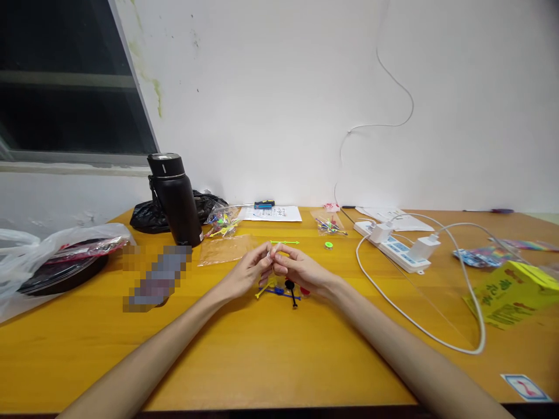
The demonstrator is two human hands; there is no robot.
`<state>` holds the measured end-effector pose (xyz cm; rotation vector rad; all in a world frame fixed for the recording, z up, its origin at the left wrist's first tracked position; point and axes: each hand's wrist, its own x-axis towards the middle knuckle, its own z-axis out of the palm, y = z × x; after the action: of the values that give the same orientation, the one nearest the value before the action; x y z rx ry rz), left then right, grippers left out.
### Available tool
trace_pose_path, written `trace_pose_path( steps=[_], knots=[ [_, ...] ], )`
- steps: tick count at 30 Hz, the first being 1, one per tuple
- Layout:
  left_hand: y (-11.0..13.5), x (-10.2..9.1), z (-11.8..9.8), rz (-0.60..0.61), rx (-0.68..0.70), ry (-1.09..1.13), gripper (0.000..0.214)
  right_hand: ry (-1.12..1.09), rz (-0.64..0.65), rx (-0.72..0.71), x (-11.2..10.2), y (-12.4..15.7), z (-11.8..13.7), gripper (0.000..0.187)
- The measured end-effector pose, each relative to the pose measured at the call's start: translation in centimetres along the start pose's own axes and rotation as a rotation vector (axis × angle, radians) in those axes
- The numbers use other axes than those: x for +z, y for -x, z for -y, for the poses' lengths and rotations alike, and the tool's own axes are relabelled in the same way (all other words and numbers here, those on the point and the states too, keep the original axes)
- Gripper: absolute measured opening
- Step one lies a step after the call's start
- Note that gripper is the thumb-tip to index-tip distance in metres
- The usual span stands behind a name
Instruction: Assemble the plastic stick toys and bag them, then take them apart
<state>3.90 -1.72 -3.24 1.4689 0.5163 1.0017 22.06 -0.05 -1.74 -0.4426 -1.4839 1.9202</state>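
Observation:
Above the middle of the table my left hand (pixel 247 272) and my right hand (pixel 303 269) meet at the fingertips. Both are closed in a pinch around a small whitish piece (pixel 275 250), mostly covered by the fingers; its kind cannot be made out. Beneath them lie small plastic parts: a yellow stick (pixel 262 292), a blue stick (pixel 293 297), a black stick with a round head (pixel 293 295) and a red disc (pixel 304 291). Just beyond the fingers are a bright green arrow-tipped stick (pixel 286 242) and a green disc (pixel 328 245).
A flat clear bag (pixel 222 250) and a bag of colourful parts (pixel 222 222) lie left, near a black bottle (pixel 175 203). Another parts bag (pixel 327 224) lies behind. Rightward are a power strip (pixel 399 254), a looping white cable (pixel 437 340) and a yellow box (pixel 510 294).

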Motion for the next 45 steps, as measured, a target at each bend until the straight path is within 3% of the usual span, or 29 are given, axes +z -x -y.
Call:
trace_pose_path(
  steps=[5, 11, 18, 23, 32, 36, 39, 45],
  knots=[
    [-0.1, -0.2, -0.8, 0.008, 0.004, -0.017, 0.034, -0.005, -0.103, -0.062, -0.8, -0.3, 0.4, 0.027],
    [-0.5, -0.4, -0.8, -0.124, -0.093, 0.057, 0.022, 0.02, -0.213, -0.136, -1.5, -0.6, 0.1, 0.022],
    [-0.5, -0.8, -0.5, -0.179, -0.085, -0.225, 0.029, 0.193, -0.456, -0.219, -2.2, -1.1, -0.5, 0.028],
    [-0.4, -0.8, -0.7, -0.177, -0.021, -0.368, 0.031, 0.267, -0.492, -0.253, -2.3, -1.0, 0.1, 0.029],
    [-0.8, -1.7, -0.6, -0.333, 0.044, -0.442, 0.03, 0.303, -0.513, -0.211, -3.8, -0.9, 0.4, 0.037],
    [-0.7, -2.3, -0.6, -0.466, 0.126, -0.657, 0.029, 0.638, -0.476, -0.246, -5.1, -0.5, 0.4, 0.03],
    [-0.5, -2.4, -0.6, -0.486, 0.133, -0.778, 0.026, 0.961, -0.43, -0.288, -6.2, -0.1, 0.3, 0.026],
    [-0.1, -1.8, -0.3, -0.529, 0.077, -0.838, 0.024, 1.272, -0.516, -0.321, -8.6, 0.4, -0.5, 0.019]
  ],
)
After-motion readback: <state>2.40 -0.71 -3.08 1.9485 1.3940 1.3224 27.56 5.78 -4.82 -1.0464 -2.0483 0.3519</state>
